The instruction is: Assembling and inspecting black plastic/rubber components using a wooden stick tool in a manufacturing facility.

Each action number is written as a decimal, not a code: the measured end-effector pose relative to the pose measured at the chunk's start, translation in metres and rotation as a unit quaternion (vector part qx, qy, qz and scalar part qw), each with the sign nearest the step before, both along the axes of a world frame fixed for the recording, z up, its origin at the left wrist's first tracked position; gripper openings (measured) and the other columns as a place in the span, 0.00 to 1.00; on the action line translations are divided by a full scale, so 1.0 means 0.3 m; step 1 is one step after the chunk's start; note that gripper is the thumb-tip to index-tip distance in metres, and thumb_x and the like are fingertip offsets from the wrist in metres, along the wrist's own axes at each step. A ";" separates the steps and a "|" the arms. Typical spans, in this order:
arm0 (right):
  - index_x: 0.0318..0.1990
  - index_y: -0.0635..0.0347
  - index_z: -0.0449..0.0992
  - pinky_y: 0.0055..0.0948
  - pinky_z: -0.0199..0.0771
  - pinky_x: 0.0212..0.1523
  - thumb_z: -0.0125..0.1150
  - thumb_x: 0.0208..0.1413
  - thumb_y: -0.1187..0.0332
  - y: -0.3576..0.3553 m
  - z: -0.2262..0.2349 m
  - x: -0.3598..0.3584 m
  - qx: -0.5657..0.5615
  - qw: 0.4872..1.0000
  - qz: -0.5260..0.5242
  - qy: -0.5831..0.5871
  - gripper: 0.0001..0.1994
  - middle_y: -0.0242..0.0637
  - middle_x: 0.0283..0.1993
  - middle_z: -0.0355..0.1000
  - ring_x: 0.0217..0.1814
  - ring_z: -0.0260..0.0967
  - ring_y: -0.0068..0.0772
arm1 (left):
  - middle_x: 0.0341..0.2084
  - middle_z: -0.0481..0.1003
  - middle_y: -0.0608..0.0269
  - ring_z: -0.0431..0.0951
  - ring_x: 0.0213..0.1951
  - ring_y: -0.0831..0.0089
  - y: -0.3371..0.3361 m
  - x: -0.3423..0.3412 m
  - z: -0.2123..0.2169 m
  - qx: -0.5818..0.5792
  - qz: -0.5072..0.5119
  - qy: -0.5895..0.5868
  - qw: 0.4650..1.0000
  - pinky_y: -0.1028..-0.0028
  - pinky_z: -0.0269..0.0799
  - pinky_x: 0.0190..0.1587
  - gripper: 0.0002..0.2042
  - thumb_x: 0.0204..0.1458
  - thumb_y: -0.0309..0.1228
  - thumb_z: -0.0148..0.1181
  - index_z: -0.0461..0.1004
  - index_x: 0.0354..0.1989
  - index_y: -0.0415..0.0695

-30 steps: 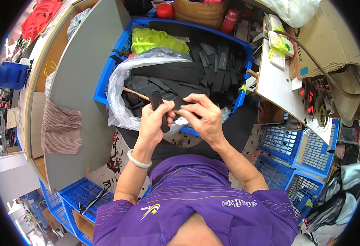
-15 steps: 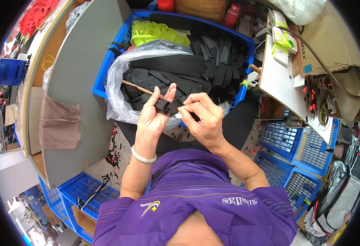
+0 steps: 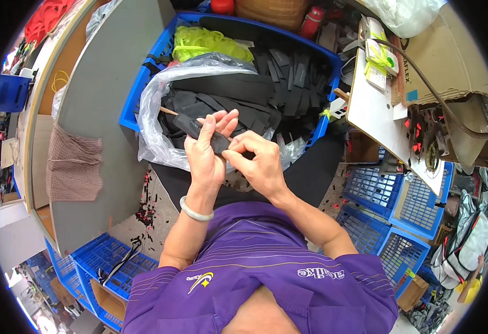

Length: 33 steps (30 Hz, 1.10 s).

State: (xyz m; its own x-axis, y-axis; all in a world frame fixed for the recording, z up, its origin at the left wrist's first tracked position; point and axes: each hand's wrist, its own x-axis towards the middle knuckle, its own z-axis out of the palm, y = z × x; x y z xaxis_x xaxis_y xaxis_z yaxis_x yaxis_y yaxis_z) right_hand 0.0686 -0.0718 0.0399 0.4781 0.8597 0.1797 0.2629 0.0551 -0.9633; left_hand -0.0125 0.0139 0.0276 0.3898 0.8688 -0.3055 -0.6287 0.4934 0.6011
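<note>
While the left hand [image 3: 205,156] holds the black piece [image 3: 218,142] and the right hand [image 3: 260,164] pinches its near end, uneven tugging could twist it.

Brown checked cloth [image 3: 75,163] on grey panel [image 3: 116,100] at left; red bottle [image 3: 312,22] near top; blue lattice crates [image 3: 369,197] at right.

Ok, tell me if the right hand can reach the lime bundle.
Probably yes: the lime bundle looks mostly uncovered in the blue crate, though the right hand pinches the black piece.
</note>
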 end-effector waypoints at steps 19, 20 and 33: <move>0.43 0.56 0.72 0.41 0.71 0.36 0.63 0.38 0.67 -0.022 -0.014 -0.026 -0.125 0.978 0.122 -0.110 0.19 0.45 0.41 0.66 0.38 0.69 0.51 | 0.26 0.74 0.59 0.72 0.22 0.74 0.148 -0.045 -0.047 -0.132 -0.035 -0.116 0.984 0.76 0.72 0.27 0.06 0.55 0.26 0.54 0.68 0.39 0.42; 0.43 0.56 0.72 0.41 0.71 0.36 0.63 0.38 0.67 -0.012 -0.027 -0.026 -0.125 0.978 0.124 -0.109 0.19 0.45 0.41 0.66 0.38 0.69 0.51 | 0.26 0.74 0.58 0.72 0.22 0.74 0.143 -0.042 -0.032 -0.085 -0.072 -0.072 0.991 0.76 0.72 0.27 0.06 0.55 0.26 0.54 0.68 0.40 0.42; 0.49 0.52 0.68 0.43 0.73 0.30 0.64 0.38 0.70 0.003 -0.034 0.009 -0.069 0.963 0.149 -0.216 0.25 0.46 0.44 0.63 0.31 0.70 0.54 | 0.23 0.72 0.58 0.71 0.19 0.74 0.081 -0.020 0.061 0.094 -0.148 0.002 0.985 0.77 0.69 0.24 0.09 0.54 0.27 0.55 0.67 0.41 0.40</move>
State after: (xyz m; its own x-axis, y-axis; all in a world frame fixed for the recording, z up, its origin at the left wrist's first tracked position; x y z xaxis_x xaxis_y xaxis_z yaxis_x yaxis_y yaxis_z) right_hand 0.0713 -0.0709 0.0296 0.1137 0.9770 0.1803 0.6331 0.0687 -0.7711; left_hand -0.0185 0.0382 0.0458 0.6332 0.7589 -0.1519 -0.4720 0.5342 0.7013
